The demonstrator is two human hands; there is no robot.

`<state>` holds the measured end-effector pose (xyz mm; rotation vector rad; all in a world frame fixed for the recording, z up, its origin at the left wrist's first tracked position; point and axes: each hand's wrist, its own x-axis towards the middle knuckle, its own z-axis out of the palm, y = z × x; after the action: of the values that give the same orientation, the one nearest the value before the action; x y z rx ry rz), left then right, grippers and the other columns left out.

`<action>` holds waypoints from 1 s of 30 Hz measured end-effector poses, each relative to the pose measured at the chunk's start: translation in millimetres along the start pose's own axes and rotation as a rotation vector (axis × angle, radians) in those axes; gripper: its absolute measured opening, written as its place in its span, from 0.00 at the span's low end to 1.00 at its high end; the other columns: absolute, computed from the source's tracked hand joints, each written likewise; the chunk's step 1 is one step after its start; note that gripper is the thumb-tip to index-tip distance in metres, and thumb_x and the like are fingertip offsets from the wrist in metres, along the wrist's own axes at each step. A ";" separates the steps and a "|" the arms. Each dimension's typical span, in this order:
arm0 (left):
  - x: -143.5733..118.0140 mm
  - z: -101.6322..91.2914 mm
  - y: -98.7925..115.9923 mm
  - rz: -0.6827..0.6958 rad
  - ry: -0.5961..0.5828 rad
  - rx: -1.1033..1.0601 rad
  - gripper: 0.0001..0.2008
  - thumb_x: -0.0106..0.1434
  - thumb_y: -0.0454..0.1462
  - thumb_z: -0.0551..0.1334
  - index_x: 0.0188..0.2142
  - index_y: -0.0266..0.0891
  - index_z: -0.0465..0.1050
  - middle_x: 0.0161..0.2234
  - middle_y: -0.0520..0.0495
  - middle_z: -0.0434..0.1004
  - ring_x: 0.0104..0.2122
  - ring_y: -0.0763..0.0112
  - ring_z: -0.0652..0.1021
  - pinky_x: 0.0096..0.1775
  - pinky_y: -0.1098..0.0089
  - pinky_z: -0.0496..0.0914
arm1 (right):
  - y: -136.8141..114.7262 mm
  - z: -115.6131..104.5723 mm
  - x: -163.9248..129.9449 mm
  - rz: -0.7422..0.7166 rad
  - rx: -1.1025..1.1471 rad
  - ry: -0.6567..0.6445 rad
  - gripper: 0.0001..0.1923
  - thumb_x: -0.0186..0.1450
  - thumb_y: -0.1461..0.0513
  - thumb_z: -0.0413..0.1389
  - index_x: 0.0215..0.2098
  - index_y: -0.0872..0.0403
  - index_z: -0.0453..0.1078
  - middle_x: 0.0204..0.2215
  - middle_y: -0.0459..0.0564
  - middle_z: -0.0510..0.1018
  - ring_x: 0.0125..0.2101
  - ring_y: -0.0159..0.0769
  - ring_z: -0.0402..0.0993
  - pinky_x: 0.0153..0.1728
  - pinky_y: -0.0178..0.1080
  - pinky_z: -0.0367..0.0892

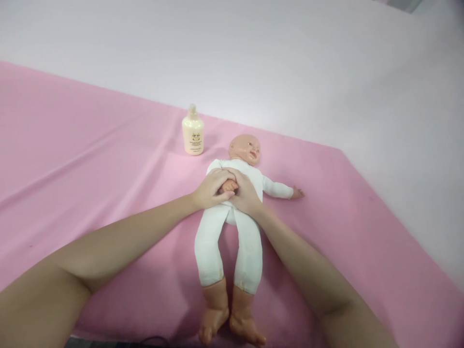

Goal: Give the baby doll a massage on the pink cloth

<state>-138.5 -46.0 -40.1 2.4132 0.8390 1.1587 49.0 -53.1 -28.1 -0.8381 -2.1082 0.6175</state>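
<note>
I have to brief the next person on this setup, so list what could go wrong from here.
1. Both hands, left hand and right hand, close around the doll's small hand over its torso; a hard squeeze or pull could strain the soft arm seam.
2. The lotion bottle stands upright close by the doll's head; a sweeping forearm might tip it onto the pink sheet.

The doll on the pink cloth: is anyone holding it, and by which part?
Yes. Both hands, left hand and right hand, clasp the doll by its small hand over its belly.
</note>
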 end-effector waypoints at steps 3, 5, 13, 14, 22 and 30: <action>-0.4 0.4 -0.4 0.022 0.012 -0.009 0.19 0.69 0.53 0.58 0.46 0.41 0.72 0.43 0.40 0.80 0.43 0.53 0.77 0.53 0.51 0.69 | -1.3 -0.4 0.0 0.003 0.001 0.004 0.32 0.65 0.53 0.62 0.65 0.50 0.67 0.60 0.57 0.79 0.59 0.55 0.76 0.63 0.59 0.68; -1.0 1.0 -1.1 0.034 0.026 -0.011 0.19 0.69 0.53 0.57 0.47 0.41 0.72 0.43 0.40 0.80 0.43 0.53 0.77 0.52 0.51 0.69 | -1.5 -0.6 0.0 -0.003 0.004 0.004 0.32 0.65 0.53 0.62 0.65 0.51 0.67 0.60 0.58 0.79 0.59 0.55 0.76 0.63 0.59 0.68; -0.8 0.4 -0.9 0.033 0.026 0.003 0.21 0.70 0.54 0.57 0.47 0.41 0.72 0.43 0.40 0.80 0.43 0.54 0.77 0.52 0.51 0.69 | -0.6 -0.2 -0.1 -0.004 0.000 0.006 0.32 0.64 0.54 0.61 0.65 0.50 0.66 0.60 0.57 0.79 0.59 0.55 0.76 0.63 0.59 0.68; -0.6 0.0 -0.6 0.025 0.021 0.005 0.21 0.70 0.55 0.56 0.47 0.41 0.72 0.43 0.40 0.80 0.43 0.53 0.77 0.52 0.51 0.69 | -0.7 -0.1 -0.2 -0.001 -0.003 0.006 0.32 0.64 0.54 0.61 0.65 0.50 0.66 0.60 0.57 0.79 0.59 0.55 0.76 0.63 0.59 0.67; -0.2 0.1 -1.4 0.001 0.009 0.018 0.22 0.69 0.56 0.57 0.47 0.42 0.72 0.43 0.40 0.80 0.44 0.53 0.77 0.53 0.51 0.70 | -1.0 -0.2 0.0 0.013 -0.001 -0.005 0.33 0.63 0.55 0.61 0.66 0.49 0.66 0.60 0.56 0.79 0.59 0.54 0.75 0.64 0.59 0.67; -0.1 0.3 -2.0 0.023 0.018 0.010 0.20 0.69 0.54 0.57 0.46 0.41 0.72 0.43 0.40 0.80 0.43 0.53 0.77 0.52 0.51 0.69 | -1.2 -0.1 0.6 -0.004 0.006 -0.001 0.33 0.64 0.54 0.61 0.66 0.51 0.66 0.60 0.58 0.79 0.60 0.55 0.76 0.64 0.60 0.67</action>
<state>-139.1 -44.5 -41.4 2.4304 0.8263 1.1891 48.4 -53.4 -27.0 -0.8301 -2.1073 0.6218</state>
